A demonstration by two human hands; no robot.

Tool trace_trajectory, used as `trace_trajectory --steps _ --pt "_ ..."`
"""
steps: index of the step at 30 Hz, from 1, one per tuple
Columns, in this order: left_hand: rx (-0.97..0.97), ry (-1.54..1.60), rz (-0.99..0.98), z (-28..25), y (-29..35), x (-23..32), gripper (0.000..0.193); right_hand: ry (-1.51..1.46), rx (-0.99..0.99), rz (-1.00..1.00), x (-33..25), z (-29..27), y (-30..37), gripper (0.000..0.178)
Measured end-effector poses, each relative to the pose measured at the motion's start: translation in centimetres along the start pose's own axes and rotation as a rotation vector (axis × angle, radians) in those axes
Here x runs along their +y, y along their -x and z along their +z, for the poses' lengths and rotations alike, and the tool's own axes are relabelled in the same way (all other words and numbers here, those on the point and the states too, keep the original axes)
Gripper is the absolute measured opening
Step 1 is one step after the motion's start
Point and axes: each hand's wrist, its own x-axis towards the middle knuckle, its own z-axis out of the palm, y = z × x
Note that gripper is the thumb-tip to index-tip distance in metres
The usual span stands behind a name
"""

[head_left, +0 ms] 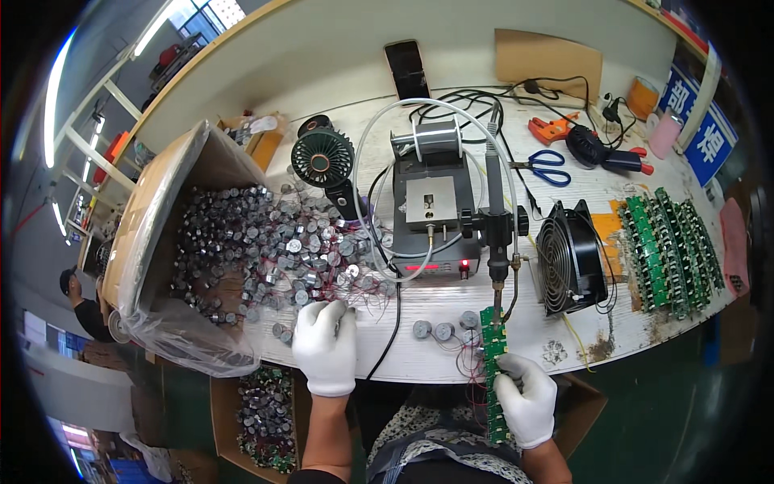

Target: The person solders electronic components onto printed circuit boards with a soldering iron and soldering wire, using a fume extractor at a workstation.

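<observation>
My right hand (pixel 526 401), in a white glove, grips a long green circuit board strip (pixel 494 363) between thumb and fingers. The strip's far end lies under the tip of an upright soldering iron (pixel 498 270) on a stand. Red wires run from the strip's left side to several small round metal motors (pixel 444 331). My left hand (pixel 325 347), gloved too, is closed at the near edge of a large heap of wired motors (pixel 294 246). Whatever its fingers hold is hidden.
A solder feeder (pixel 435 210) carries a solder spool (pixel 436 139). Around it stand a handheld fan (pixel 322 159), a black box fan (pixel 571 258), blue scissors (pixel 548 168) and stacked circuit boards (pixel 669 254). The motors spill from a plastic-lined carton (pixel 153 218). Below the table is another box (pixel 226 419).
</observation>
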Motion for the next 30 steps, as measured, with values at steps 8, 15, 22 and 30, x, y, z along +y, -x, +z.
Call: trace_trajectory --steps 8,15,22,30 --pt "-0.342 -0.262 -0.026 0.7 0.0 0.1 0.019 0.093 -0.024 -0.227 -0.3 -0.3 -0.3 0.021" --pt "-0.186 0.214 -0.138 0.0 1.4 1.7 0.016 0.097 -0.054 -0.302 -0.7 0.1 -0.7 0.018" --pt "-0.336 0.637 0.108 0.0 4.4 6.8 0.024 0.133 -0.094 -0.231 -1.1 -0.3 -0.7 0.016" --pt "-0.457 0.711 0.433 0.8 5.5 9.1 0.026 0.083 -0.136 -0.276 -0.3 -0.7 -0.9 0.02"
